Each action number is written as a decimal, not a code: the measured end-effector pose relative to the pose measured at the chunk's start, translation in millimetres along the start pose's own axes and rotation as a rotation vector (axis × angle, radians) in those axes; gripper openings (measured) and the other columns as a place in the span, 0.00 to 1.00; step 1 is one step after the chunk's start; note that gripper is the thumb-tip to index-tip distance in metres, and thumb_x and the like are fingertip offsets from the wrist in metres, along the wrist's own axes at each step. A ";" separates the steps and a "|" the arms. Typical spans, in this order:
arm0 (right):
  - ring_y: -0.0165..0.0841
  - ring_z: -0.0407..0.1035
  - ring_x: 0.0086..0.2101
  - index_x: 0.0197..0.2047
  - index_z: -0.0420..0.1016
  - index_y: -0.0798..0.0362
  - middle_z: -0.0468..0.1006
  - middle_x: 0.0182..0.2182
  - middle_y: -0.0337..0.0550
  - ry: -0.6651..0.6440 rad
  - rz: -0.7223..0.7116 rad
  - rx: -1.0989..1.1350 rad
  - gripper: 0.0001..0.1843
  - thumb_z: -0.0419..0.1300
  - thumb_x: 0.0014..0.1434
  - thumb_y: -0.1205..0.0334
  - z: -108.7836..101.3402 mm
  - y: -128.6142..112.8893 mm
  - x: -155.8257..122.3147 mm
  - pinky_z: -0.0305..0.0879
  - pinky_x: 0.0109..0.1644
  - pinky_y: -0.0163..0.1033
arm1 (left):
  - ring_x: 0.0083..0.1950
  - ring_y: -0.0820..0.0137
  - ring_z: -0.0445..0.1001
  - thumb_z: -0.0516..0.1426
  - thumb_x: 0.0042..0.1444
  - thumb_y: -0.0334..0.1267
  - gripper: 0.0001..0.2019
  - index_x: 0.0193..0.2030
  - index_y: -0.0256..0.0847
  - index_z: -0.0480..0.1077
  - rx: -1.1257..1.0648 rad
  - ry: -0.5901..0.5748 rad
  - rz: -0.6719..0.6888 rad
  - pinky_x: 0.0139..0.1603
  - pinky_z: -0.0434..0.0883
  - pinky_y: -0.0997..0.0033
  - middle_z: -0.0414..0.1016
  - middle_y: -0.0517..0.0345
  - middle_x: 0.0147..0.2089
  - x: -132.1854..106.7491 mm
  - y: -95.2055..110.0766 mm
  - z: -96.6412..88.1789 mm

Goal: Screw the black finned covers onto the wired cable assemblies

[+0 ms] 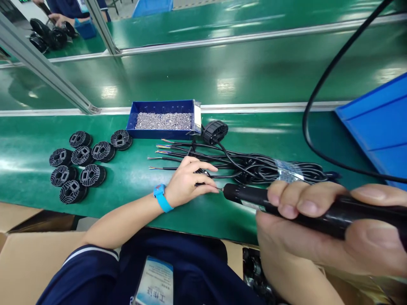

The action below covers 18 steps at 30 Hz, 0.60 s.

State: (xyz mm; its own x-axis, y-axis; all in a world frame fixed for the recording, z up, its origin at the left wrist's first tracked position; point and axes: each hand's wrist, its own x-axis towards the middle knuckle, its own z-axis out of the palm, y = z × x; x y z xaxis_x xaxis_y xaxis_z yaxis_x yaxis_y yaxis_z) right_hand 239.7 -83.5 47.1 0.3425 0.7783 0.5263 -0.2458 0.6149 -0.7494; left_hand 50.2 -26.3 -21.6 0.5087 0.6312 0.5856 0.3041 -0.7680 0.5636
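Observation:
In the head view my right hand (318, 224) is wrapped round a black electric screwdriver (248, 195), which points left. Its thin bit meets the fingertips of my left hand (190, 180), whose fingers are closed in a pinch. What they hold is too small or hidden to make out; a bit of black shows between the fingers. A blue band (163, 198) circles my left wrist. Just beyond that hand lies a bundle of black cables (263, 165) with bare coloured wire ends on the left. A round black part (215, 132) stands on edge behind the cables.
A blue bin (162, 133) of small metal screws (163, 121) stands at the back. Several round black parts (92, 175) lie on the left. A black cord (307, 106) loops at the right before a large blue bin (378, 123). Across the bench, another person's hand (59, 19) shows.

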 end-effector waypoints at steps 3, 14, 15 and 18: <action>0.28 0.58 0.19 0.49 0.76 0.50 0.68 0.26 0.35 -0.037 0.001 0.079 0.10 0.63 0.64 0.60 -0.7 0.8 0.5 0.59 0.24 0.38 | 0.51 0.64 0.69 0.66 0.58 0.45 0.08 0.34 0.44 0.82 -0.019 -0.030 -0.006 0.54 0.72 0.62 0.82 0.54 0.50 -0.6 -1.0 -1.5; 0.23 0.63 0.23 0.49 0.62 0.47 0.66 0.25 0.31 -0.062 0.021 0.128 0.09 0.58 0.71 0.58 22.2 15.1 -10.9 0.65 0.30 0.30 | 0.56 0.60 0.69 0.60 0.65 0.37 0.05 0.39 0.41 0.77 0.200 -0.185 0.126 0.57 0.71 0.56 0.78 0.50 0.55 2.8 5.2 -19.5; 0.23 0.62 0.23 0.49 0.60 0.47 0.65 0.25 0.31 -0.075 0.003 0.112 0.10 0.58 0.71 0.57 25.0 17.7 -11.8 0.65 0.30 0.30 | 0.57 0.59 0.69 0.60 0.64 0.35 0.04 0.40 0.41 0.77 0.235 -0.178 0.152 0.56 0.71 0.56 0.78 0.49 0.56 2.4 4.1 -20.6; 0.25 0.61 0.21 0.47 0.58 0.49 0.63 0.23 0.32 -0.079 -0.012 0.069 0.13 0.58 0.69 0.54 30.8 22.4 -9.2 0.60 0.26 0.31 | 0.54 0.57 0.71 0.59 0.65 0.33 0.03 0.41 0.40 0.75 0.335 -0.117 0.264 0.54 0.70 0.55 0.77 0.47 0.54 4.0 -3.9 -21.7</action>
State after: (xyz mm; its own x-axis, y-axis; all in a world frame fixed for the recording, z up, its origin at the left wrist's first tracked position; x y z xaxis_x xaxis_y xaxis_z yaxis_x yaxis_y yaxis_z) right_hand 203.1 -72.9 37.8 0.2743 0.7765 0.5673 -0.3043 0.6297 -0.7147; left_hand 33.6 -18.4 -8.8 0.6858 0.4069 0.6034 0.3861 -0.9062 0.1724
